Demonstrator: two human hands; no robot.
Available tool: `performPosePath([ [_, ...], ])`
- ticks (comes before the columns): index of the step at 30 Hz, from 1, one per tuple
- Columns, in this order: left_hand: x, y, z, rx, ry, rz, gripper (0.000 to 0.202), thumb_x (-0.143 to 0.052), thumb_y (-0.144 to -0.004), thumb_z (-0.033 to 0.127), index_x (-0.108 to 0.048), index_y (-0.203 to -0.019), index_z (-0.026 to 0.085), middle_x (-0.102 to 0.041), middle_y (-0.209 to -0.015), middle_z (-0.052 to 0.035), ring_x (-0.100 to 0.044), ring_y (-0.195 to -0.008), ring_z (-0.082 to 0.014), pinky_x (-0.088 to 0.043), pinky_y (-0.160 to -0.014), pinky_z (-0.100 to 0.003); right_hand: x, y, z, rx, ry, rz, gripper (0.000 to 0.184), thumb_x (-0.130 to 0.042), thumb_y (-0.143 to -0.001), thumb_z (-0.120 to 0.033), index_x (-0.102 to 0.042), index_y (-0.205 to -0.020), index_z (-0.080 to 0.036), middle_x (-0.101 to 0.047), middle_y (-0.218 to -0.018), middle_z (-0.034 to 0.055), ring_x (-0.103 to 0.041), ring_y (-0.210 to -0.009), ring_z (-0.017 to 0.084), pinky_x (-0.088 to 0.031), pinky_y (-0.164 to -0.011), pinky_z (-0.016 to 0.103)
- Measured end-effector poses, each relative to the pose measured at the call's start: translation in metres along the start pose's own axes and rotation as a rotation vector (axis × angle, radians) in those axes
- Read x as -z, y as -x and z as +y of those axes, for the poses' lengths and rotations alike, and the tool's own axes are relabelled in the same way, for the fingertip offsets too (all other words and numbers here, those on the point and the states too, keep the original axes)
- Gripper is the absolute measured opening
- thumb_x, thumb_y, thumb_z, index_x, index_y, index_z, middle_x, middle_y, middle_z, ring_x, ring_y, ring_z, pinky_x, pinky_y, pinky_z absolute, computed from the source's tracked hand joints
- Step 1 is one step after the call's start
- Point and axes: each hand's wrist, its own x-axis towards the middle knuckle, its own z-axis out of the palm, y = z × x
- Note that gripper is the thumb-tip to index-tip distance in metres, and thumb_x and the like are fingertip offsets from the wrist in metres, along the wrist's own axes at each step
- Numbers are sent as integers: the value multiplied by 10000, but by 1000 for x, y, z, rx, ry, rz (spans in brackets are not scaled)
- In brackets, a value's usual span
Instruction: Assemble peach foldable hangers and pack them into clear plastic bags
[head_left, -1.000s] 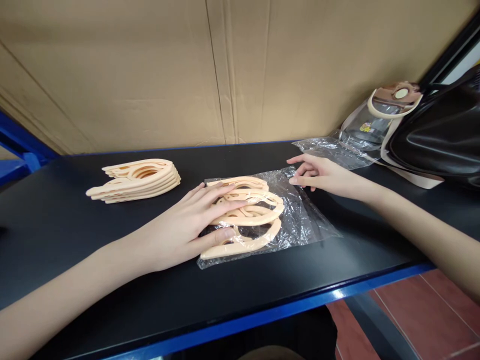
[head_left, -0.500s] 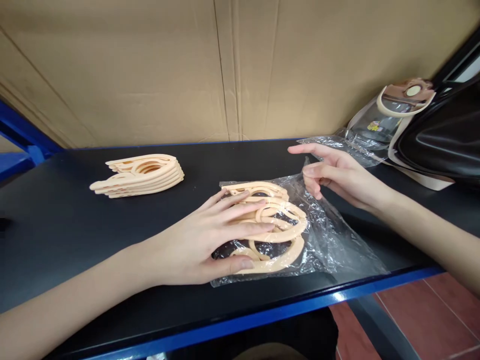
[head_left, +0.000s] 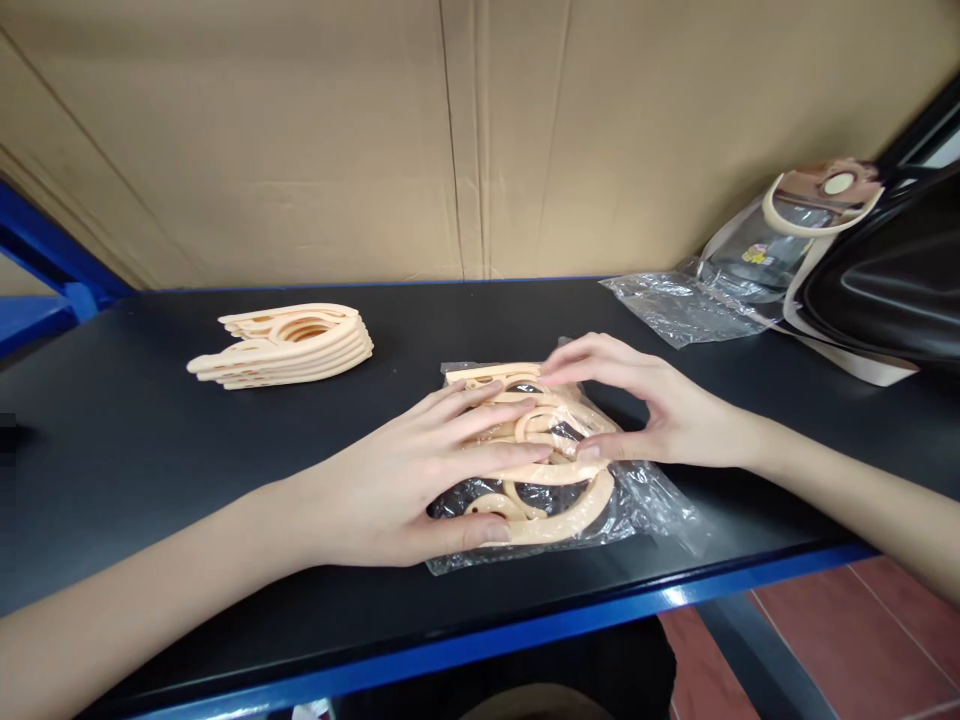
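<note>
At lower centre of the frame, the left hand (head_left: 405, 480) presses its spread grip flat on the bagged hangers (head_left: 559, 500) on the bench (head_left: 135, 460). The right hand (head_left: 664, 415) cups the bag's end, grip loosely curled. One batch looks bagged, while the loose stack (head_left: 289, 345) at upper left lies unbagged.

Cardboard wall (head_left: 300, 140), black table (head_left: 112, 440), red-tiled floor (head_left: 862, 640)

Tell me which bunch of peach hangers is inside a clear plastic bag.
The bunch under the left hand and right hand; the stack farther left lies bare on the table.
</note>
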Motion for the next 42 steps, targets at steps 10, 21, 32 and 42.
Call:
performPosePath([
  [10, -2, 0, 0, -2, -10, 7, 486, -550, -1006, 450, -497, -1459, 281, -384, -1618, 2, -231, -1537, -219, -188, -1276, -419, -8, 3, 9, 39, 160, -208, 895, -677, -857, -605, -289, -1579, -246, -368, -1628, 108, -287, -1527, 250, -209, -1257, 521],
  [21, -5, 2, -3, 22, -54, -3, 483, -486, -1033, 445, -452, -1489, 293, -348, -1637, -3, -211, -1546, -230, -213, -1268, -448, -13, 0, 2, -74, 162, -252, 940, -658, -831, -676, -295, -1583, -242, -262, -1670, 91, -172, -1562, 259, -122, -1277, 526],
  [32, -11, 4, -6, 136, -183, 32, 595, -374, -1053, 515, -330, -1562, 211, -348, -1632, -93, -247, -1536, -275, -241, -1255, -493, 4, -33, 58, -181, 175, -268, 817, -489, -923, -708, -279, -1595, -293, -181, -1693, 53, -102, -1567, 321, -97, -1262, 575],
  [42, -17, 10, -11, 137, -157, 31, 607, -390, -1051, 512, -275, -1579, 236, -286, -1660, -74, -193, -1551, -268, -235, -1260, -488, 22, -111, 97, -233, 287, -279, 680, -578, -910, -422, -403, -1543, -244, -485, -1557, 70, -464, -1408, 341, -347, -1181, 501],
])
